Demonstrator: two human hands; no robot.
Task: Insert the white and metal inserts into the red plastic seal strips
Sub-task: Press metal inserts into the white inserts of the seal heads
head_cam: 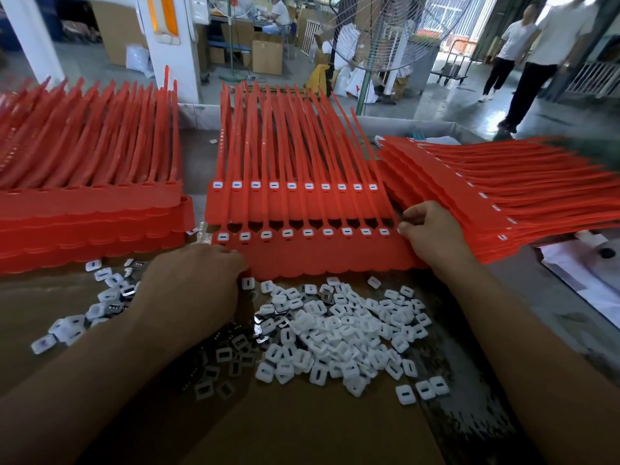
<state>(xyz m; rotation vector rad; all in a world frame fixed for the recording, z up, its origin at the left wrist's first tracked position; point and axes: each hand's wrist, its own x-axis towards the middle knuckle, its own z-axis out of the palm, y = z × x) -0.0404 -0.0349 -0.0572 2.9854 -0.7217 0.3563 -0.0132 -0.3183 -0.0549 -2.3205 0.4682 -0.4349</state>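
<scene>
Two overlapping sheets of red seal strips (322, 253) lie in front of me, each with a row of white inserts (288, 232) seated in its sockets. A heap of loose white and metal inserts (339, 333) is spread on the cardboard below them. My left hand (191, 290) rests knuckles-up at the near sheet's lower left corner, fingers curled onto its edge. My right hand (432, 236) pinches a white insert at the right end of the near sheet's insert row.
A thick stack of red strip sheets (90, 209) sits at the left, another fanned stack (486, 193) at the right. White paper and a dark cap (607, 252) lie at the far right. A standing fan (379, 31) and people stand beyond the table.
</scene>
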